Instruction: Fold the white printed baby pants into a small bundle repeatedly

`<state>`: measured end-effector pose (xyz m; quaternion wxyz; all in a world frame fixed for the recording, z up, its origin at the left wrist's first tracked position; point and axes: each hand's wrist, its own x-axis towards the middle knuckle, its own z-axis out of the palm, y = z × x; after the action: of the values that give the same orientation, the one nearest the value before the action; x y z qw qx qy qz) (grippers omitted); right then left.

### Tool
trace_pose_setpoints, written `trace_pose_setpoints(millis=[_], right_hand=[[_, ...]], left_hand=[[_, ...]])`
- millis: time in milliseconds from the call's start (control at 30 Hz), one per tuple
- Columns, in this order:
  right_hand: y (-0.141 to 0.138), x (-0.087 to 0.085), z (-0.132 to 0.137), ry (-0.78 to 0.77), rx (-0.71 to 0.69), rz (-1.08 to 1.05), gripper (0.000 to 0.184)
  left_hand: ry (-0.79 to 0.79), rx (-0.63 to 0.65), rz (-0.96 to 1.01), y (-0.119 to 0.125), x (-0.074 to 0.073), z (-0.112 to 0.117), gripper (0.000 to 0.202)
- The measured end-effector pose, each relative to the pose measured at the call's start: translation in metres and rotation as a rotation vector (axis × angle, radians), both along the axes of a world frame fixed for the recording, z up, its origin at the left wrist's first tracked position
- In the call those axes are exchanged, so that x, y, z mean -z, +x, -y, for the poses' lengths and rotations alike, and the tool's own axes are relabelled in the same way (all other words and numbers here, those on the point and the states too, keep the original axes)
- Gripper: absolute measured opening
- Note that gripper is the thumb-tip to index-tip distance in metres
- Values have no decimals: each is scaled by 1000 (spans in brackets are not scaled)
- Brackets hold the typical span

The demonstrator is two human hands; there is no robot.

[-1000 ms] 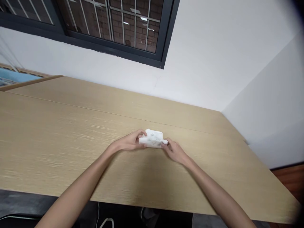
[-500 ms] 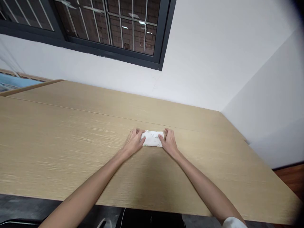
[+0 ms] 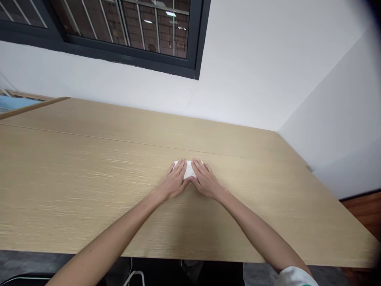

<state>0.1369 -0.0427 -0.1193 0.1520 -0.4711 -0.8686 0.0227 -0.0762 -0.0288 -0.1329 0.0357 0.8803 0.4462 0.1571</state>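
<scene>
A small white folded cloth point(image 3: 189, 170) lies on the wooden table, mostly covered by my two hands. My left hand point(image 3: 175, 179) rests flat on its left part, fingers stretched out and pointing away from me. On the right part my right hand point(image 3: 204, 179) is laid flat in the same way, its fingers also extended. The two thumbs meet or nearly meet at the cloth's near edge. Only a middle strip and the far edge of the cloth show between the hands.
The light wooden table point(image 3: 89, 167) has a seam running across its far part. Behind it stands a white wall point(image 3: 238, 71) with a dark-framed barred window point(image 3: 133, 31). Something light blue point(image 3: 18, 103) sits past the table's left end. A white cable point(image 3: 137, 273) hangs below the near edge.
Both hands have moved from gripping the cloth's left and right ends to lying flat on top of it, closer together. The camera view has shifted slightly.
</scene>
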Motion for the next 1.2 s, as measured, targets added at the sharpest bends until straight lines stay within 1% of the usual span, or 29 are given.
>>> trace_pose_setpoints(millis=[100,167,200,233,300,367,400,500,633,733,833,900,967,1000,1033,1100,1167,1200], right_hand=[[12,-1,-2,-52,41,-5,71],[19,-2,-4,-33,90,-48,74],[22,-4,-5,4,95,-71,75],[23,-5,-6,52,78,-89,75],[25,-8,-7,136,-22,-90,72],[24,-10,-6,166,-139,-67,67],[23,-11,-6,168,-174,-59,65],[22,-11,-5,155,-191,-58,65],[22,-9,-10,104,-171,-61,68],[22,-4,-16,104,-159,-101,65],[18,-2,-23,120,-136,-160,50],[14,-10,-27,120,-103,-239,42],[9,-27,-30,117,-55,-379,43],[7,-37,-32,109,-37,-464,45],[5,-49,-33,89,-30,-547,46],[2,-69,-37,6,-50,-670,45],[1,-79,-44,-97,-73,-710,43],[0,-79,-49,-144,-71,-700,42]], left_hand=[[-43,-63,-10,-14,-4,-5,76],[-11,-75,4,-19,-7,-6,74],[26,-57,21,-20,-10,-5,71],[67,-28,41,-21,-13,-5,68],[127,29,78,-20,-20,-2,61],[134,48,79,-19,-25,1,57],[123,48,70,-19,-27,2,56],[72,56,52,-19,-26,0,62],[12,49,85,-21,-19,-8,76],[17,75,108,-21,-15,-13,66],[55,91,137,-21,-17,-14,50],[86,88,178,-20,-26,-11,39],[100,73,259,-20,-40,-4,31],[83,52,320,-19,-47,0,31],[40,23,390,-19,-55,4,33],[-109,-42,535,-17,-64,11,37],[-265,-102,639,-14,-66,14,38],[-316,-131,659,-13,-64,14,40]])
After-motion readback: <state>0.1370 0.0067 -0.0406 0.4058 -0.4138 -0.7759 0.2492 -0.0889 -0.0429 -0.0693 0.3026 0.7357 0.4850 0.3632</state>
